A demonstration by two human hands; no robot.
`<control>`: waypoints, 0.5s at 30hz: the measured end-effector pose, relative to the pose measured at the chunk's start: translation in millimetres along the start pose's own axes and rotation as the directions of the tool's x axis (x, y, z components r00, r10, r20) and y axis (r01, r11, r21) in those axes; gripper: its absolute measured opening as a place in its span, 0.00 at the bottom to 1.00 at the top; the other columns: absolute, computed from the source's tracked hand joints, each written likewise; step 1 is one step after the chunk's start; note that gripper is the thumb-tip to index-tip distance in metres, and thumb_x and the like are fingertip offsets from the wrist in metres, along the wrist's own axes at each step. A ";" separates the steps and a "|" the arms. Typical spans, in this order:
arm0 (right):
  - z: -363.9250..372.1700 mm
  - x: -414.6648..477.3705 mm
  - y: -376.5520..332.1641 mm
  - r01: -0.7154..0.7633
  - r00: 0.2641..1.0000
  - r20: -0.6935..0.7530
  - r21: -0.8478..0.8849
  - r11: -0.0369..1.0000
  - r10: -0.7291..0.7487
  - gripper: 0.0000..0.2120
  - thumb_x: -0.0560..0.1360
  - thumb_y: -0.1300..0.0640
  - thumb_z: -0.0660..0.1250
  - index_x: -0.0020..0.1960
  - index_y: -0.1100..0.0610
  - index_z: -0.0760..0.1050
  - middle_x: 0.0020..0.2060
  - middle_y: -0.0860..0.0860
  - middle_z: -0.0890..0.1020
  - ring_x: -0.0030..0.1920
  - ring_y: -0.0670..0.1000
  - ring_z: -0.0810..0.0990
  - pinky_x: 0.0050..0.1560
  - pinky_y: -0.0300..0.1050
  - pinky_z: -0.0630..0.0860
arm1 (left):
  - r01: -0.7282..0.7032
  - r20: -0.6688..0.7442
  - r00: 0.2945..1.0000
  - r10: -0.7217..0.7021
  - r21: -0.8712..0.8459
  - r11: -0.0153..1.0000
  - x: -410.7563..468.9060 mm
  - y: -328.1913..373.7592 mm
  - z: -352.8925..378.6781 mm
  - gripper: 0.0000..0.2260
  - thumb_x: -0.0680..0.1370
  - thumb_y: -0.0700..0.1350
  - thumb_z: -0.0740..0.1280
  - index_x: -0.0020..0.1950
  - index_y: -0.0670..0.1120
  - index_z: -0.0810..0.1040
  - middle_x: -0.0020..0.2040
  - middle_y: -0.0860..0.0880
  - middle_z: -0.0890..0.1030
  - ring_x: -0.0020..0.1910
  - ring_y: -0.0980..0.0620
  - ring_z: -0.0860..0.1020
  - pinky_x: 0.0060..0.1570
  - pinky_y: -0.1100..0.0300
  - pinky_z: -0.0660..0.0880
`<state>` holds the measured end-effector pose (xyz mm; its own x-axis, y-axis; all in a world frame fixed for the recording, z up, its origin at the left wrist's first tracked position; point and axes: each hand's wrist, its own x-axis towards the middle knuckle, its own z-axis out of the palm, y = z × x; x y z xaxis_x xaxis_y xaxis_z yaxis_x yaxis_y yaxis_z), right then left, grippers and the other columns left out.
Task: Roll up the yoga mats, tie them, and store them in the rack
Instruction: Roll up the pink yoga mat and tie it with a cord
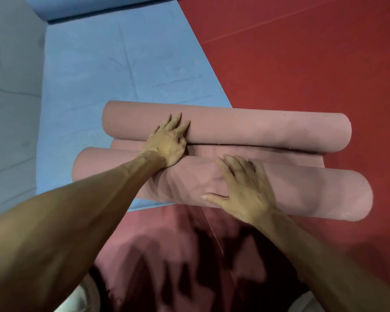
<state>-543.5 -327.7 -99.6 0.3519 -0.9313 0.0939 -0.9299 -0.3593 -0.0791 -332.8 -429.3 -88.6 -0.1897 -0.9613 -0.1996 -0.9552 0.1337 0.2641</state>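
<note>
A pink yoga mat lies on the floor, curled into two rolls side by side. The far roll runs across the middle of the view. The near roll is thicker and lies closer to me. A short flat strip of mat joins them. My left hand reaches over the near roll, its fingers spread against the far roll's side. My right hand lies flat on top of the near roll with fingers straight. A thin string hangs down in front of the near roll.
A blue mat lies unrolled beneath and to the left, its far end curled into a roll. Red floor matting fills the right side. A grey floor strip runs along the left.
</note>
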 end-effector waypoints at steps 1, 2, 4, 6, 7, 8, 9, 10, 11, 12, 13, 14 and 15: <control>-5.0 5.6 0.0 -0.013 0.998 0.054 0.012 1.000 0.013 0.45 0.65 0.24 0.51 0.68 0.55 0.71 0.62 0.53 0.77 0.62 0.55 0.76 0.63 0.53 0.60 | -0.020 -0.030 0.999 0.020 -0.004 1.000 3.7 -0.9 0.1 0.24 0.80 0.44 0.54 0.78 0.50 0.57 0.79 0.48 0.51 0.78 0.47 0.47 0.75 0.53 0.48; -10.5 11.3 0.7 -0.018 0.993 0.114 0.028 0.999 0.014 0.47 0.63 0.22 0.49 0.70 0.53 0.68 0.63 0.51 0.75 0.64 0.54 0.74 0.65 0.52 0.59 | -0.043 -0.057 0.997 0.043 -0.003 0.999 7.2 -2.0 0.5 0.24 0.80 0.43 0.54 0.77 0.48 0.59 0.79 0.46 0.52 0.78 0.45 0.49 0.76 0.53 0.48; -20.3 18.0 6.3 0.001 0.970 0.242 0.059 0.998 -0.016 0.53 0.59 0.20 0.51 0.75 0.51 0.59 0.68 0.49 0.69 0.69 0.52 0.67 0.69 0.52 0.58 | -0.059 -0.081 0.995 0.058 -0.004 0.998 13.1 -4.2 0.9 0.24 0.79 0.42 0.56 0.77 0.46 0.60 0.78 0.43 0.54 0.77 0.42 0.50 0.76 0.54 0.49; -24.1 19.5 13.5 0.065 0.938 0.338 0.049 0.997 -0.078 0.59 0.55 0.21 0.61 0.77 0.50 0.50 0.71 0.50 0.63 0.72 0.53 0.61 0.71 0.52 0.55 | -0.052 -0.071 0.996 0.052 -0.007 0.999 17.7 -4.9 0.7 0.25 0.79 0.42 0.56 0.77 0.46 0.59 0.78 0.43 0.54 0.77 0.42 0.50 0.76 0.55 0.48; -25.5 20.4 15.6 0.098 0.923 0.371 0.031 0.995 -0.102 0.63 0.54 0.22 0.66 0.78 0.49 0.46 0.73 0.51 0.60 0.74 0.53 0.58 0.71 0.53 0.54 | -0.045 -0.065 0.997 0.045 -0.003 0.999 18.4 -4.3 0.4 0.25 0.79 0.42 0.56 0.77 0.46 0.59 0.78 0.43 0.54 0.77 0.43 0.50 0.76 0.54 0.48; -24.7 21.1 16.7 0.119 0.916 0.385 0.017 0.993 -0.116 0.65 0.53 0.24 0.69 0.78 0.48 0.43 0.74 0.52 0.57 0.75 0.54 0.56 0.71 0.53 0.53 | -0.041 -0.068 0.997 0.041 -0.003 0.999 17.8 -3.6 -1.2 0.26 0.79 0.42 0.57 0.77 0.46 0.59 0.78 0.43 0.54 0.77 0.43 0.50 0.76 0.54 0.49; -23.8 21.9 17.3 0.120 0.913 0.392 0.007 0.993 -0.113 0.65 0.53 0.26 0.71 0.78 0.48 0.42 0.75 0.53 0.56 0.75 0.55 0.55 0.72 0.53 0.53 | -0.040 -0.079 0.996 0.039 -0.004 0.999 16.6 -2.6 -2.3 0.26 0.78 0.42 0.57 0.77 0.46 0.60 0.78 0.43 0.55 0.77 0.43 0.51 0.75 0.52 0.50; -21.3 22.4 17.0 0.112 0.909 0.404 -0.002 0.994 -0.101 0.65 0.54 0.28 0.73 0.78 0.48 0.41 0.74 0.54 0.56 0.75 0.55 0.55 0.72 0.53 0.53 | -0.047 -0.093 0.995 0.046 -0.001 0.999 15.4 -2.6 -2.2 0.26 0.77 0.42 0.58 0.76 0.45 0.61 0.78 0.44 0.56 0.77 0.42 0.52 0.75 0.50 0.52; -22.4 23.6 14.9 0.105 0.908 0.408 -0.009 0.994 -0.092 0.64 0.55 0.29 0.74 0.78 0.49 0.41 0.74 0.54 0.57 0.74 0.55 0.56 0.72 0.52 0.53 | -0.063 -0.107 0.992 0.064 0.014 0.998 13.9 -3.0 -3.5 0.27 0.76 0.42 0.57 0.76 0.45 0.62 0.77 0.44 0.58 0.76 0.41 0.55 0.74 0.49 0.55; -24.6 25.6 11.8 0.100 0.907 0.412 -0.016 0.995 -0.084 0.64 0.56 0.31 0.74 0.78 0.51 0.42 0.72 0.54 0.59 0.73 0.55 0.58 0.73 0.52 0.55 | -0.095 -0.123 0.988 0.099 0.034 0.995 11.3 -2.8 -6.1 0.27 0.74 0.43 0.56 0.74 0.43 0.65 0.76 0.43 0.61 0.74 0.40 0.59 0.72 0.47 0.58; -25.5 27.3 9.0 0.091 0.908 0.412 -0.022 0.996 -0.073 0.63 0.57 0.32 0.75 0.78 0.52 0.43 0.70 0.53 0.61 0.71 0.55 0.61 0.72 0.52 0.56 | -0.129 -0.138 0.981 0.134 0.048 0.990 7.4 -3.7 -8.5 0.28 0.71 0.44 0.54 0.72 0.42 0.68 0.74 0.42 0.65 0.71 0.38 0.64 0.70 0.46 0.62; -25.5 29.6 7.4 0.077 0.907 0.418 -0.028 0.997 -0.058 0.61 0.57 0.33 0.75 0.78 0.52 0.46 0.69 0.53 0.63 0.70 0.56 0.63 0.71 0.52 0.58 | -0.158 -0.162 0.973 0.164 0.047 0.986 3.1 -5.5 -9.8 0.28 0.69 0.45 0.52 0.69 0.41 0.71 0.71 0.40 0.69 0.66 0.38 0.68 0.66 0.46 0.66; -24.1 31.8 6.3 0.056 0.913 0.405 -0.027 0.998 -0.041 0.56 0.60 0.35 0.74 0.77 0.53 0.49 0.68 0.53 0.64 0.69 0.56 0.65 0.70 0.53 0.59 | -0.173 -0.185 0.966 0.178 0.041 0.984 -4.2 -5.8 -10.4 0.27 0.69 0.45 0.52 0.65 0.40 0.74 0.67 0.39 0.72 0.60 0.37 0.71 0.62 0.46 0.70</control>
<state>-540.8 -358.1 -73.3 0.4027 -0.8601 -0.3130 -0.9111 -0.4095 -0.0471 -324.0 -428.5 -79.5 -0.3115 -0.9498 0.0286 -0.9164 0.3083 0.2554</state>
